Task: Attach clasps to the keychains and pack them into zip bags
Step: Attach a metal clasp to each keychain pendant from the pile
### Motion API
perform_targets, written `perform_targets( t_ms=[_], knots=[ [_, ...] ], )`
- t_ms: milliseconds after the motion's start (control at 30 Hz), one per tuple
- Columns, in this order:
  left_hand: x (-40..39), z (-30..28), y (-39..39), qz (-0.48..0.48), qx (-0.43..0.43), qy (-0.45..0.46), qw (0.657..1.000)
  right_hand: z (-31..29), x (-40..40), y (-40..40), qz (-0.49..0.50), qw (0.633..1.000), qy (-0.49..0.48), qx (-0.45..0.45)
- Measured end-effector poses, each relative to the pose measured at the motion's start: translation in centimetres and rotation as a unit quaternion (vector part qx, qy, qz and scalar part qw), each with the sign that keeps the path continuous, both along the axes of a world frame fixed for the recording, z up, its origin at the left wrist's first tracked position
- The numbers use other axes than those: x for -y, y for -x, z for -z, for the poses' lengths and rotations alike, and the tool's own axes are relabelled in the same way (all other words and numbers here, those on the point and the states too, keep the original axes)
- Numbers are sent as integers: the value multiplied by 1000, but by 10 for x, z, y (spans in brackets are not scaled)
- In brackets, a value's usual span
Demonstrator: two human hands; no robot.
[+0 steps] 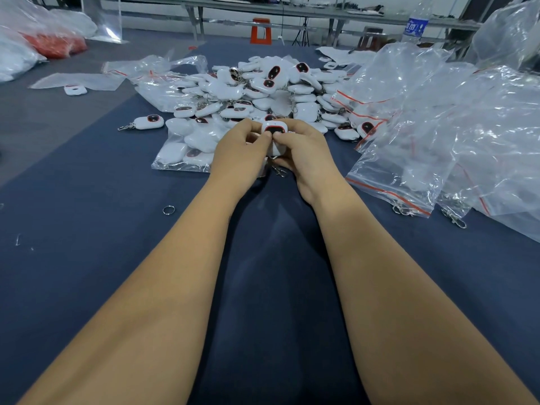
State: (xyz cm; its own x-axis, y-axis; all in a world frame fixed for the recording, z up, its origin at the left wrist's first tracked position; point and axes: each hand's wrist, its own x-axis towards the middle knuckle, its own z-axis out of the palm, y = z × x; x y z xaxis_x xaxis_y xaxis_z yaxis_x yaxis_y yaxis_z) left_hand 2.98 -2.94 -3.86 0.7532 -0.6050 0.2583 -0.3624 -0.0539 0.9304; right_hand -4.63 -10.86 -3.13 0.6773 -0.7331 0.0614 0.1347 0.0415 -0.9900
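Loose ring [168,210] lies on blue cloth [87,258] near-left of the keychain pile [263,92]. Left hand [238,153] and right hand [304,150] both pinch one white keychain [274,130] at the pile's near edge, clasp [279,171] dangling. Zip bags [423,147] crowd the pile's right. Bottle [415,24] label beyond: unreadable.

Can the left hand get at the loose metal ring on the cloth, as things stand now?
Probably not at once: the left hand grips the keychain together with the right hand. Otherwise only bare cloth surrounds the ring.
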Motion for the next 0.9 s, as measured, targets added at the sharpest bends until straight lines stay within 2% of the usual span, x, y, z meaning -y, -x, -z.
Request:
perform_targets(
  t_ms=[133,233,333,433,600,667,767,900],
  knots=[
    [2,1,0,-20,8,-12,1000,-1,2,0,45,997,-43,50],
    [0,3,0,-33,87,-75,993,-2,7,0,67,988,-98,96],
    [0,5,0,-52,135,-131,981,-3,10,3,37,961,-204,184],
    [-2,3,-1,-79,128,-139,979,-4,8,4,-5,944,-236,229],
    [-5,-6,-3,-90,1,-31,995,-6,0,1,-27,963,-199,179],
    [-5,-8,-3,-92,-36,8,995,-4,-1,-1,-13,979,-156,133],
    [-4,-9,-3,-99,-38,46,993,-1,-4,-3,34,999,-27,14],
    [-4,-11,2,-89,-3,84,992,2,-8,-3,45,996,74,-30]
  ],
)
